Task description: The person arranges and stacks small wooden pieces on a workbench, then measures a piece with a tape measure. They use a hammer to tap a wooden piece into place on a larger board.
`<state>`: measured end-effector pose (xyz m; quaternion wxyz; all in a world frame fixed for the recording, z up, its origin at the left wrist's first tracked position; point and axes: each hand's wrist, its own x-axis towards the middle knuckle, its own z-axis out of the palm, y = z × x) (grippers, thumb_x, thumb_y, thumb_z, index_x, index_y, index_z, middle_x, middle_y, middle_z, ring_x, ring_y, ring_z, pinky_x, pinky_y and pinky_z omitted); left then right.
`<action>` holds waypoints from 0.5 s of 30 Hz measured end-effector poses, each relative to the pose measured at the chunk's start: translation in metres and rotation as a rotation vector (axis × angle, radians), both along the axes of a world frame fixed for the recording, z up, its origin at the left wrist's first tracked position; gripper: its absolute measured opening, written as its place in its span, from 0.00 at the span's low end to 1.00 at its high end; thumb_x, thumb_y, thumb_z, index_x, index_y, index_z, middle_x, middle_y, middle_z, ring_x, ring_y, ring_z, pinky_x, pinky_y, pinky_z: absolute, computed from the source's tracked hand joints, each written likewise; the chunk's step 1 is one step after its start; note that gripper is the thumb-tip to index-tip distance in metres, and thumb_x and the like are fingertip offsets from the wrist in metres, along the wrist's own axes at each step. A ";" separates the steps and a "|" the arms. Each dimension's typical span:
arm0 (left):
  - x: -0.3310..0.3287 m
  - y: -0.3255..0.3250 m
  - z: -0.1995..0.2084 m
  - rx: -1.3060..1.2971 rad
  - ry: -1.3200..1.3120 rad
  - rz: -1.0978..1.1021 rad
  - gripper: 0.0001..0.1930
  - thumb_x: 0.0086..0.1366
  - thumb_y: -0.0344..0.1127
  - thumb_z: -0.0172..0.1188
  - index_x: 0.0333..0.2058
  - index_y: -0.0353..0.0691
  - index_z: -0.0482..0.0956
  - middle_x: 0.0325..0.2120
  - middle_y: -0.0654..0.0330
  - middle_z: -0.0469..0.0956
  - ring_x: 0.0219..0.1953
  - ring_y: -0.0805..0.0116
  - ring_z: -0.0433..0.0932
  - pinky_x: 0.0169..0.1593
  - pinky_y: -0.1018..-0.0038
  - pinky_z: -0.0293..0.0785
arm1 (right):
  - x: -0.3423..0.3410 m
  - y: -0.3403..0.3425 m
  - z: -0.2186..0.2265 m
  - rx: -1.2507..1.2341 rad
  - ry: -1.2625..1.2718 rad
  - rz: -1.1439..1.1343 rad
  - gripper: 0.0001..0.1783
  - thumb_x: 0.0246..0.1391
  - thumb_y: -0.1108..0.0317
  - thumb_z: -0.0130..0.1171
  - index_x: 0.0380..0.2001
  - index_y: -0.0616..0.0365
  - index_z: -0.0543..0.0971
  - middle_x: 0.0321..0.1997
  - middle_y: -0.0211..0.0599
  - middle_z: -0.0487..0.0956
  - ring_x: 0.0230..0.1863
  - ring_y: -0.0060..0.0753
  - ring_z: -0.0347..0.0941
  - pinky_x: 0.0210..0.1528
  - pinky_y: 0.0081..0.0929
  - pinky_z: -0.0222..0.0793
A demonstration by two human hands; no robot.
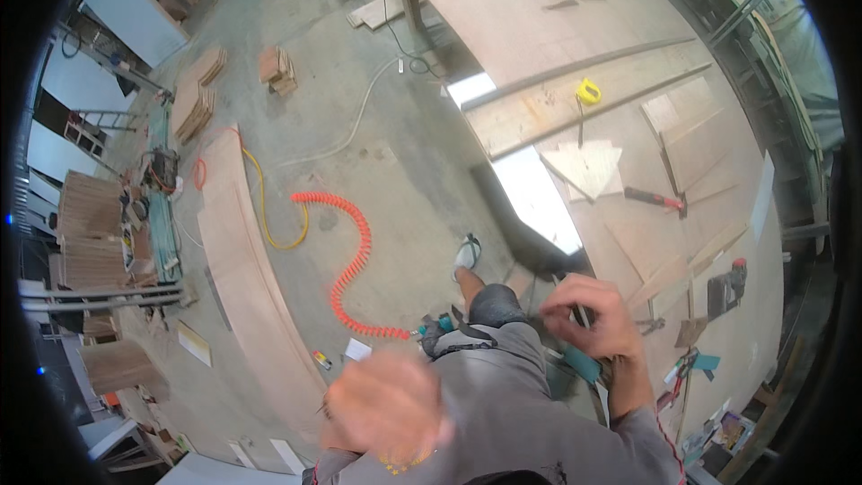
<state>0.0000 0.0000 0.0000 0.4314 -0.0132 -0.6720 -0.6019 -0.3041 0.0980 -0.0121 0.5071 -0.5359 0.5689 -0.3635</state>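
Observation:
My left hand (386, 409) is raised in front of my grey shirt, smeared by motion, so its fingers do not show clearly. On the other side, my right hand (593, 316) is closed, its fingers curled around something thin and dark that I cannot make out. It hovers by the near edge of the workbench (763, 305). A teal piece (582, 365) shows just under the right wrist. Against my body is a teal and black air tool (437, 332), joined to a coiled orange air hose (366, 247) that runs over the floor.
On the bench lie a hammer (654, 198), a yellow-handled saw (588, 92), pale triangular wood pieces (588, 169), a long board (539, 108) and a dark power tool (725, 289). Long plywood sheets (242, 260) stretch along the left. Stacked wood pieces (278, 70) stand on the floor.

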 end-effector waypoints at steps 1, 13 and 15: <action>-0.005 0.002 0.019 -0.075 0.276 -0.044 0.06 0.67 0.32 0.61 0.31 0.39 0.82 0.36 0.54 0.84 0.29 0.55 0.81 0.29 0.65 0.77 | 0.012 -0.017 0.023 -0.163 -0.116 0.123 0.14 0.61 0.61 0.63 0.35 0.63 0.87 0.45 0.45 0.85 0.32 0.41 0.80 0.36 0.31 0.77; -0.055 -0.250 0.115 -0.247 0.211 -0.517 0.11 0.70 0.37 0.56 0.28 0.44 0.83 0.30 0.59 0.79 0.24 0.64 0.74 0.27 0.69 0.67 | 0.033 -0.287 0.112 -0.888 -0.867 0.923 0.10 0.64 0.64 0.60 0.36 0.59 0.84 0.39 0.47 0.81 0.31 0.44 0.77 0.30 0.38 0.75; -0.055 -0.286 0.115 -0.132 0.257 -0.523 0.11 0.69 0.36 0.57 0.27 0.43 0.83 0.30 0.60 0.80 0.23 0.65 0.74 0.27 0.69 0.69 | 0.027 -0.311 0.124 -0.900 -0.714 0.808 0.07 0.62 0.65 0.61 0.37 0.56 0.84 0.35 0.42 0.80 0.31 0.41 0.76 0.29 0.35 0.76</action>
